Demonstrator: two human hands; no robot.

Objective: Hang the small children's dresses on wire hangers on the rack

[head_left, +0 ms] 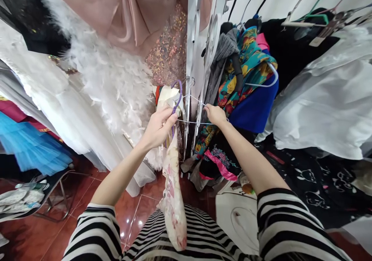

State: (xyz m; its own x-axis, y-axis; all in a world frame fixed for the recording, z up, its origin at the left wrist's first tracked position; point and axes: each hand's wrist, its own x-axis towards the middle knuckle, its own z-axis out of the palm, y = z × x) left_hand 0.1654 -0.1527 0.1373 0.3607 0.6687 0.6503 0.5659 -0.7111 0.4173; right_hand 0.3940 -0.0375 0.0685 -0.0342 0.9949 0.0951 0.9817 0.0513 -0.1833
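My left hand (159,128) is closed with thumb and fingers pinching a purple hanger (179,94), its hook pointing up. Below that hand hangs a cream garment (173,199) with a faint pink print; how it sits on the hanger is partly hidden. My right hand (215,115) grips one end of a white wire hanger (193,122), which stretches across toward my left hand. Its hook stands near the white metal rack post. Behind my left hand, a whitish cloth (168,96) with a red edge hangs close by.
White rack posts (209,59) stand straight ahead. A white feathery garment (107,82) and a pink satin one (116,12) hang left. To the right are a floral garment (232,94) and a white one (322,106). A white stool-like surface (232,222) sits low right.
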